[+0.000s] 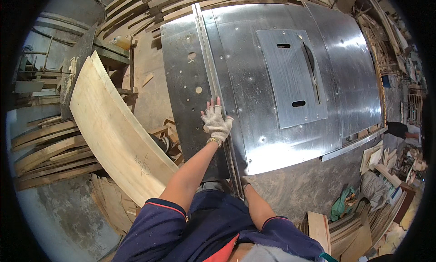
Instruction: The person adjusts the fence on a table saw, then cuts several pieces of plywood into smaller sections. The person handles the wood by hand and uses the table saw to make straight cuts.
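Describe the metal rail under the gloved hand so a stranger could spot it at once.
Start at the big shiny steel saw table. Along the seam with its darker left panel runs a narrow metal rail, front to back, with the left hand resting on it. Unlike the flat sheets beside it, it is a thin raised strip.

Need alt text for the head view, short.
A person's gloved left hand rests flat on the metal fence rail of a steel table saw, seen from above. The right hand is at the near table edge, mostly hidden. A wide curved plank leans at the left among stacked boards.
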The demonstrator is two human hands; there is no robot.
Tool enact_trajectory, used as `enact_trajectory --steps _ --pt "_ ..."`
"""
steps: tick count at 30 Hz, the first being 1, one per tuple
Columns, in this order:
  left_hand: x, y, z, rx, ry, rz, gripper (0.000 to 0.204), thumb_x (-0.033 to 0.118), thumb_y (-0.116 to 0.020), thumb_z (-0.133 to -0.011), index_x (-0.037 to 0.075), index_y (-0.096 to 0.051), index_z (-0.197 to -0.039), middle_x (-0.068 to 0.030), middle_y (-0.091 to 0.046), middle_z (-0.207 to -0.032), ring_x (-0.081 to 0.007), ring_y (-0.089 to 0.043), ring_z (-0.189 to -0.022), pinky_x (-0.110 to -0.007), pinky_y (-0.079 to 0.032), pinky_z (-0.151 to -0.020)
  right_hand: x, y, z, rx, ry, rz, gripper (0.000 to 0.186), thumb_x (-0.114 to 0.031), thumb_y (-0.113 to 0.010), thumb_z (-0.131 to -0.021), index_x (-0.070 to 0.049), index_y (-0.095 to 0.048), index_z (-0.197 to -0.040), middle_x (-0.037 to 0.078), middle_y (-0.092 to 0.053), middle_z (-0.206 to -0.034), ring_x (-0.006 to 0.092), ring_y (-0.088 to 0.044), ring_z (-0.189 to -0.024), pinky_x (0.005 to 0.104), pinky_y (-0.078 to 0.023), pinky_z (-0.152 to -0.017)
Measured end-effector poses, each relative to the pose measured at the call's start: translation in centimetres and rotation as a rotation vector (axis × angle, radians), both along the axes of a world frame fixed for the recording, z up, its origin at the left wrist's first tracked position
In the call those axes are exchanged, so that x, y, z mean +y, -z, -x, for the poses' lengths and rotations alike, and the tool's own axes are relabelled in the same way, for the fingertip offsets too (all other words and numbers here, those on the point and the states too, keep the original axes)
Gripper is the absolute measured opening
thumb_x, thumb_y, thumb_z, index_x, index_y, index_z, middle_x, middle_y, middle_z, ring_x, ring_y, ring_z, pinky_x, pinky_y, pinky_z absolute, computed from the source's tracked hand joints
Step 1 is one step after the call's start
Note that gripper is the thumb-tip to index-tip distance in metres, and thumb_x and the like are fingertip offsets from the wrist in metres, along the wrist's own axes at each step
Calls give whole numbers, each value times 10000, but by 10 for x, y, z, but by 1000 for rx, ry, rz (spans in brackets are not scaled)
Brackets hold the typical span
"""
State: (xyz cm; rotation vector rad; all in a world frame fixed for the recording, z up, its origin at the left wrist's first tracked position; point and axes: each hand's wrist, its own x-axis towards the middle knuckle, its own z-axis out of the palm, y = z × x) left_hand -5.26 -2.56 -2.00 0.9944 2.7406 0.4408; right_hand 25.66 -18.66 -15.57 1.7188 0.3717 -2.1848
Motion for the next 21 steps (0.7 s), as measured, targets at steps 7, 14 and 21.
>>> enact_trajectory --steps 7,14,21 --pt "5 6 9 -23 0 -40 946 302 -700 -701 183 -283 -1542 -161 -391 -1507 -303 -312 -1440 -550 -109 -1191 17 -13 21 -21 -65 -18 541 -439 -362 -997 -32 -495 -1328 217 -510 -1338 320 -527 -1200 428 -411 -996" --pt "9 13 15 -28 14 -61 941 275 -708 -685 160 -314 -1532 -168 -420 -1480 -311 -320 -1436 -551 -107 -1191 37 -11 39 -10 -134 -59 524 -432 -373 -991 -30 -510 -1297 220 -521 -1305 325 -537 -1172 430 -417 -978" --pt "7 3 9 -93 8 34 965 262 -713 -662 144 -312 -1532 -180 -435 -1474 -328 -310 -1445 -560 -117 -1189 40 -25 46 41 -211 -122 508 -426 -384 -984 -27 -524 -1266 222 -532 -1273 330 -546 -1144 433 -423 -960"
